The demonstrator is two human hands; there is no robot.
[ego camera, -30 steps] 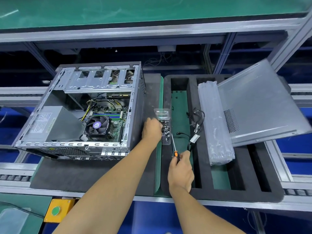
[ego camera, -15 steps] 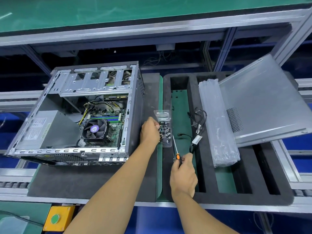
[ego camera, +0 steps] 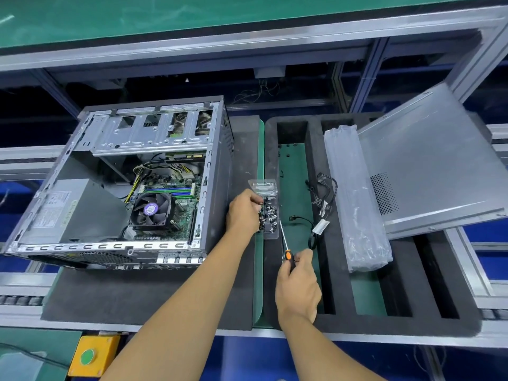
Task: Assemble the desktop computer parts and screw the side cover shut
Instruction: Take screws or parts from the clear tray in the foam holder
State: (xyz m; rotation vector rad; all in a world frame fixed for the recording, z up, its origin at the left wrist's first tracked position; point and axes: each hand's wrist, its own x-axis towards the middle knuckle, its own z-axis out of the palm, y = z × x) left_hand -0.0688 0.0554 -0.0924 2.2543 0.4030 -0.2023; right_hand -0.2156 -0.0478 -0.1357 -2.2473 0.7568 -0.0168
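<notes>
Conveyor bench: a grey aluminium-framed line (ego camera: 247, 48) with green belt surfaces runs across the far side; two dark foam pads sit on the near rails.
Computer case: an open grey steel desktop chassis (ego camera: 115, 185) lies on its side on the left flat foam pad (ego camera: 137, 295), with the motherboard, a black round CPU cooler fan (ego camera: 150, 210) and a grey power supply box (ego camera: 68, 207) showing inside.
Side cover: the grey sheet-metal side panel (ego camera: 428, 166) with a perforated vent patch rests tilted over the far right of the slotted black foam tray (ego camera: 398, 323), well apart from the chassis.
Plastic bag: a long clear plastic-wrapped bundle (ego camera: 354, 199) lies lengthwise on the tray, touching the panel's left edge.
Cables: a black cable bunch with a white tag (ego camera: 320, 218) lies in the tray slot just left of the bundle.
Right hand: right hand (ego camera: 298, 287) is curled round the orange-and-black handle of a thin screwdriver (ego camera: 286, 246); its tip points at the screw box.
Left hand: left hand (ego camera: 244, 210) has its fingers bent into the screws; whether they pinch one cannot be told.
Screw box: a small clear plastic box of dark screws (ego camera: 268, 213) sits on the tray's left edge, between chassis and cables.
Button: a yellow box with a green push button (ego camera: 92, 356) is at the near left.
</notes>
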